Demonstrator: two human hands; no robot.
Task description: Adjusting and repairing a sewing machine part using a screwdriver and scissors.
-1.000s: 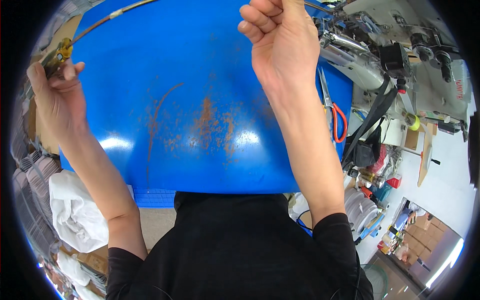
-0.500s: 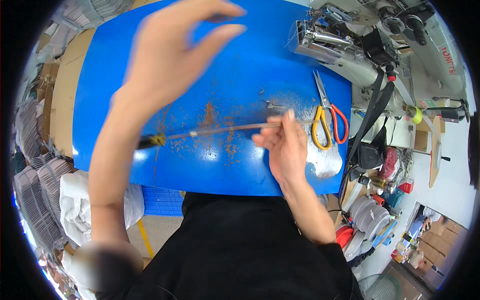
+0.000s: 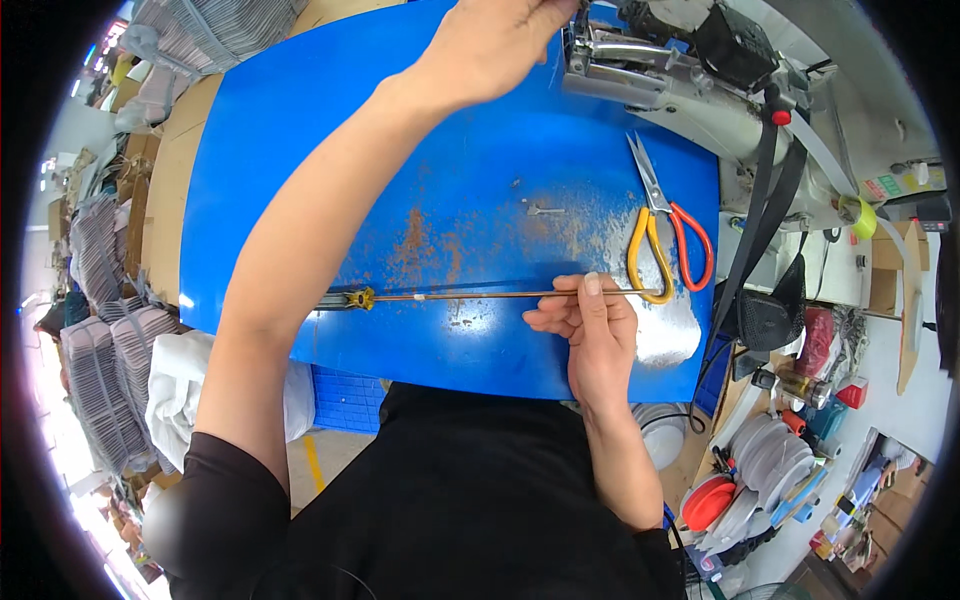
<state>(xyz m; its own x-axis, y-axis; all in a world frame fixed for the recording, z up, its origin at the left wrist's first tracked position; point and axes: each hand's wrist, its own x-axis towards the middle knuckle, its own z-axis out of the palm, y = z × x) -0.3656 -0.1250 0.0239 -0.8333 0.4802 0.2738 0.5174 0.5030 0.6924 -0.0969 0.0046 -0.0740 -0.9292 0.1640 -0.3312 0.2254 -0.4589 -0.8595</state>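
Stretching leftward from right hand (image 3: 602,338), long-shafted tool (image 3: 470,296), left hand (image 3: 492,45) well apart

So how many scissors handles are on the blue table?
2: a yellow handle at left, a red handle at right, near the right hand. The left forearm hides part of the table.

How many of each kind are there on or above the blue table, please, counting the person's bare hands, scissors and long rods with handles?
Hands: 2 (left hand, right hand)
Scissors: 1 pair
Long rod with a handle: 1, its shaft held in the right hand
Total: 4
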